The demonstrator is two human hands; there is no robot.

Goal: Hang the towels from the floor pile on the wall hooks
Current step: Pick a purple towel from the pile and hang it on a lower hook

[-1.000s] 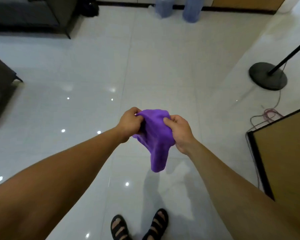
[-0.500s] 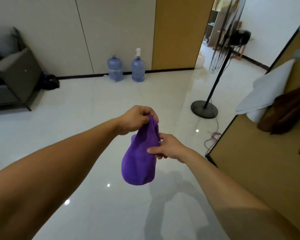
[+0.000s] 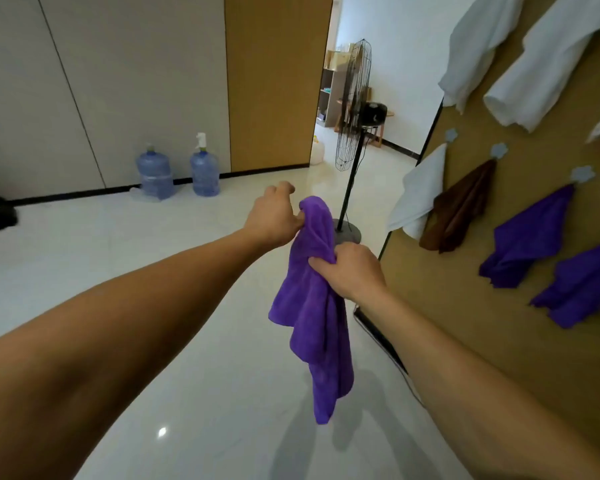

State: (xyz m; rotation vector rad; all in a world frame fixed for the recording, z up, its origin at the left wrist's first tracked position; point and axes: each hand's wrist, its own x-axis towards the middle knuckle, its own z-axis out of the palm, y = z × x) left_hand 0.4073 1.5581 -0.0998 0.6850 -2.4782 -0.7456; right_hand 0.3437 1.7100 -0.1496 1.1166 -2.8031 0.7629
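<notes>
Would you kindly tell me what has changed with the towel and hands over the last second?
The purple towel, bunched between the hands a second ago, now hangs long below the right hand, which grips it partway down; the left hand pinches its top. The view swung up toward the wall board. Both hands kept hold throughout.

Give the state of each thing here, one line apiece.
held purple towel: dangling, not yet hooked.
left hand: pinching its top.
right hand: gripping it lower down.
lower white towel: hanging from hook.
brown towel: hanging from hook.
hung purple towel: hanging from hook.
</notes>
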